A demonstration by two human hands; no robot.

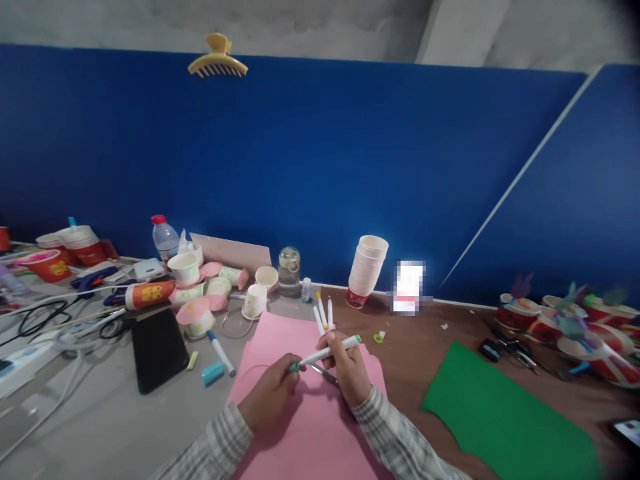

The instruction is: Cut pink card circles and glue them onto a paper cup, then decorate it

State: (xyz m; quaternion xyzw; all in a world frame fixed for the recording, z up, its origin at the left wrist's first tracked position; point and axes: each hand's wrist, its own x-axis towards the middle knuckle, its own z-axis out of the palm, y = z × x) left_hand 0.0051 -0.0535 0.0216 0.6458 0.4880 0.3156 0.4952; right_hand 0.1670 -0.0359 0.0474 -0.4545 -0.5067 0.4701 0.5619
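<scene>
Over a sheet of pink paper [300, 440], both my hands are on one white marker [325, 351] with green ends. My right hand [351, 373] grips its barrel, the light green end pointing up to the right. At the other end, my left hand [270, 395] pinches the darker green tip or cap; the fingers partly hide it. A thin dark, silvery pen-like tool [325, 375] shows below the marker, partly covered by my right hand. Just beyond that hand are several white markers [323, 313], one with a yellow end.
A tilted stack of paper cups [367, 270] and a glass jar [289, 272] stand at the back. Green paper [505, 413] lies to the right, near decorated cups [520, 312]. On the left are a black phone [160, 350], pink-trimmed cups [196, 317] and cables [65, 340].
</scene>
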